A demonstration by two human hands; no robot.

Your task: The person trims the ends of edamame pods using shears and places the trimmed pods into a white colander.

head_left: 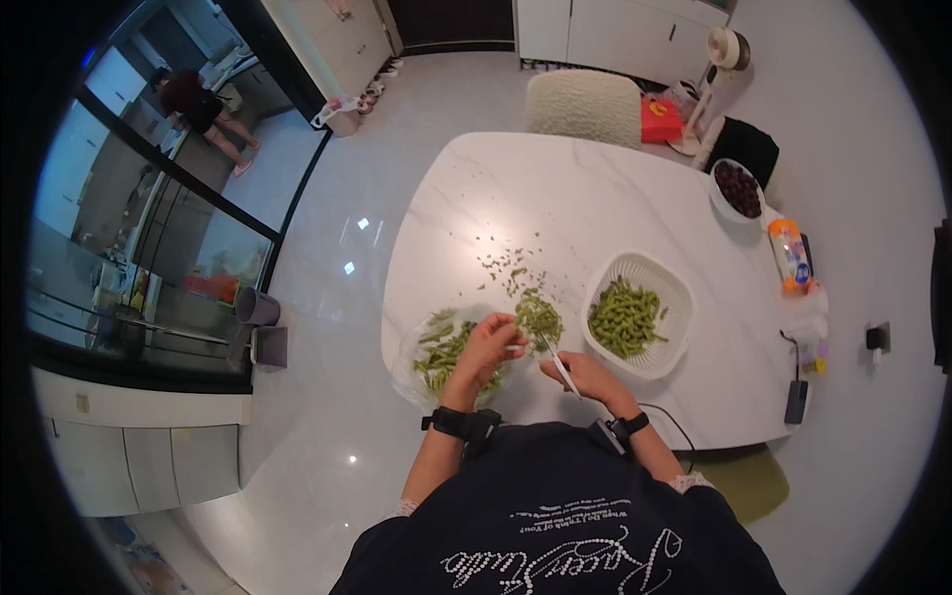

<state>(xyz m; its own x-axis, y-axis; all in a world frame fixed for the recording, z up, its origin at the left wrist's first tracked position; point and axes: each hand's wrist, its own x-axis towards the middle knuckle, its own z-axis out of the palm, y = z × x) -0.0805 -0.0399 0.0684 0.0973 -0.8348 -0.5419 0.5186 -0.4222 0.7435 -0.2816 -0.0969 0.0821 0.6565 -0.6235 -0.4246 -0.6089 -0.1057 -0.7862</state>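
Observation:
My left hand (490, 346) is closed in a pinch above the edge of a clear plastic bag (405, 369) of green bean pods (443, 355). Whatever lies between its fingertips is too small to make out. In my right hand (589, 378) is a slim white-handled tool that looks like scissors (563, 371), its tip pointing toward my left fingertips. Just beyond the tip lies a heap of green trimmings (538, 315), with small bits scattered farther up the table. To the right stands a white slotted basket (674, 342) holding plump green pods (625, 317).
The white marbled table (565, 198) also bears a bowl of dark red fruit (737, 190), an orange-and-white packet (789, 256) and a dark adapter (796, 401) with its cable. A fleecy chair (585, 104) stands at the far side. Another person (203, 109) bends over in the kitchen.

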